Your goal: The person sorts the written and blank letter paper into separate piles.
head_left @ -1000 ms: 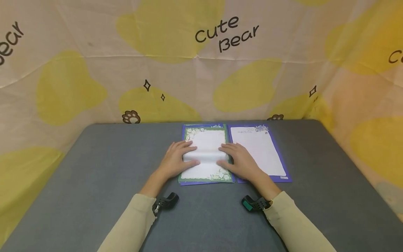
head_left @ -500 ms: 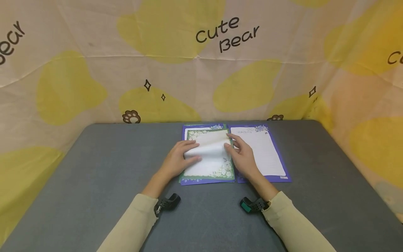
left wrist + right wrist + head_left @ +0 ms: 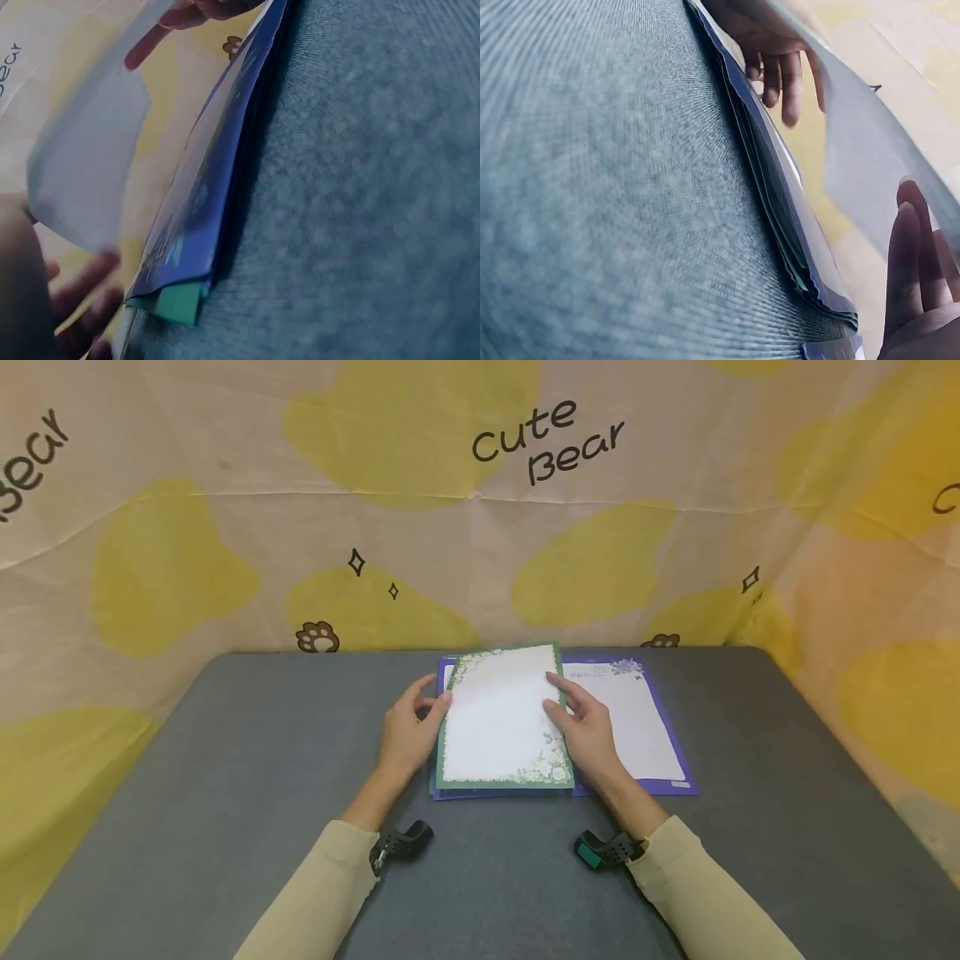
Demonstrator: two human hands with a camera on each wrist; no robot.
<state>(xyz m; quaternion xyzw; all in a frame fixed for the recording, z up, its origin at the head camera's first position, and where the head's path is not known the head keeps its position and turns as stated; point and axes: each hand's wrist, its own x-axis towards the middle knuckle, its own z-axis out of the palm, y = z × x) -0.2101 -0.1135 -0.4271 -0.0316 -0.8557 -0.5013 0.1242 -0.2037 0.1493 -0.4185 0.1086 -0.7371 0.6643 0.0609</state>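
Note:
A white sheet of paper [image 3: 498, 718] with a green floral border is raised and tilted over the stack of paper [image 3: 465, 794]. At its left edge my left hand [image 3: 408, 731] holds it, thumb on the front and fingers behind. My right hand [image 3: 588, 731] pinches the opposite edge between thumb and fingers. From the left wrist, the lifted sheet [image 3: 94, 142] stands apart from the purple-edged stack [image 3: 202, 217]. In the right wrist view several layers show in the stack [image 3: 780, 202], and fingers [image 3: 904, 255] of my right hand lie against the sheet.
A purple-bordered written sheet [image 3: 630, 727] lies to the right, partly covered by my right hand. Both rest on a grey table [image 3: 495, 877]. Behind its far edge hangs a patterned cloth [image 3: 420, 527].
My hands pressed the creased green-bordered sheet flat on the stack. It has since been lifted and tilted up, its top edge rising, and my left hand has shifted to its left edge.

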